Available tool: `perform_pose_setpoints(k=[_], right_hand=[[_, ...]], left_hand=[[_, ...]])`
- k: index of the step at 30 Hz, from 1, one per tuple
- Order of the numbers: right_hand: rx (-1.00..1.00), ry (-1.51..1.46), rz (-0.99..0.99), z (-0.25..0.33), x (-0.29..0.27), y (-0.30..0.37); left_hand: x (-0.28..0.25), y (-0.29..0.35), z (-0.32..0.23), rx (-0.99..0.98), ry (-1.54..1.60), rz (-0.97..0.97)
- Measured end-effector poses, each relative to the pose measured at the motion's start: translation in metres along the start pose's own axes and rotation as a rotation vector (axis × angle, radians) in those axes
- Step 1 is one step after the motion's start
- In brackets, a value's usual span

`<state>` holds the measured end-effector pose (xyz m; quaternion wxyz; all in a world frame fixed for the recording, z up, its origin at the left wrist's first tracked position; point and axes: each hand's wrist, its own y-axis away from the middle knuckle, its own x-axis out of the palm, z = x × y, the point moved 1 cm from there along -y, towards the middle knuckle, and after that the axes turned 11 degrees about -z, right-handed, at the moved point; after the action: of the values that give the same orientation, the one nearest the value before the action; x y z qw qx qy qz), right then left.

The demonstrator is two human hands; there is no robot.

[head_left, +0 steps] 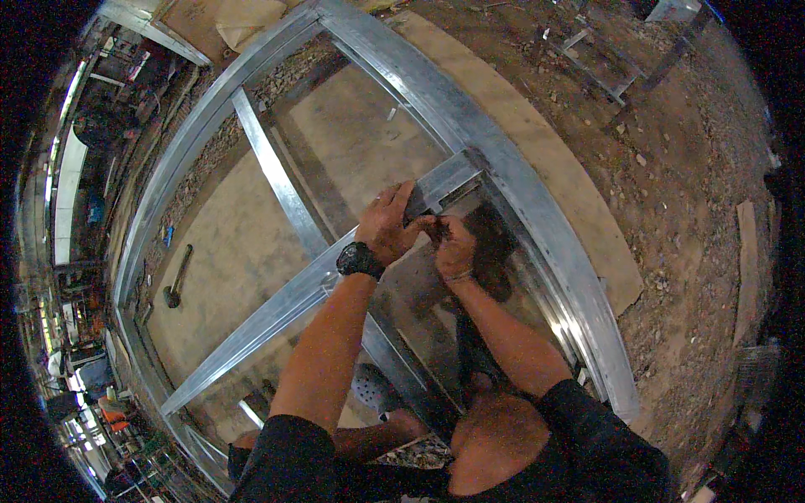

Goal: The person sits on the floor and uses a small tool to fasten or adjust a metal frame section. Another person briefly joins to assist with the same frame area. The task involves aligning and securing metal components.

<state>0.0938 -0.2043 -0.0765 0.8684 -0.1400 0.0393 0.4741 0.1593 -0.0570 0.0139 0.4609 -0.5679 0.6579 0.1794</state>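
Observation:
A shiny metal crossbar [268, 331] runs slantwise through a large metal frame [545, 226] at ground level. My left hand [387, 225], with a dark watch on its wrist, is closed over the crossbar near its right end. A dark piece [416, 199] shows against the bar beside those fingers. Just to the right, my right hand [454, 250] is closed in a pinch on the near side of the bar, its fingertips meeting my left thumb. Whatever sits between the pinched fingers is too small and dark to make out.
A second metal bar [278, 180] crosses the frame. A hammer [178, 277] and a small blue object [168, 236] lie at the left inside it. Flat tan sheeting [537, 134] borders the right side, with stony dirt beyond. Cluttered racks [84, 352] stand far left.

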Motion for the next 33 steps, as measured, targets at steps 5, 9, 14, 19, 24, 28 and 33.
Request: perform_pose_setpoints(k=[5,9,14,19,24,28,33], right_hand=[[0.113,-0.003,0.042,0.002,-0.006,-0.003],[-0.091,0.006,0.115,-0.021,-0.009,-0.006],[-0.334,0.042,0.018,-0.016,0.0,-0.006],[-0.309,0.031,0.012,-0.009,0.001,-0.005],[-0.341,0.085,0.028,0.007,0.0,-0.007],[-0.303,0.079,0.06,0.001,-0.001,-0.008],[-0.285,0.03,0.103,0.001,-0.005,-0.008]], left_hand=[[0.004,0.003,0.005,0.001,-0.02,0.062],[0.003,0.001,0.0,0.058,0.018,-0.015],[0.003,0.005,-0.002,0.097,-0.034,-0.051],[0.001,0.005,0.0,0.082,0.016,-0.057],[-0.003,0.005,-0.003,0.029,0.035,-0.032],[-0.004,0.0,-0.008,0.032,0.019,-0.042],[-0.001,-0.001,-0.01,-0.023,0.012,-0.039]])
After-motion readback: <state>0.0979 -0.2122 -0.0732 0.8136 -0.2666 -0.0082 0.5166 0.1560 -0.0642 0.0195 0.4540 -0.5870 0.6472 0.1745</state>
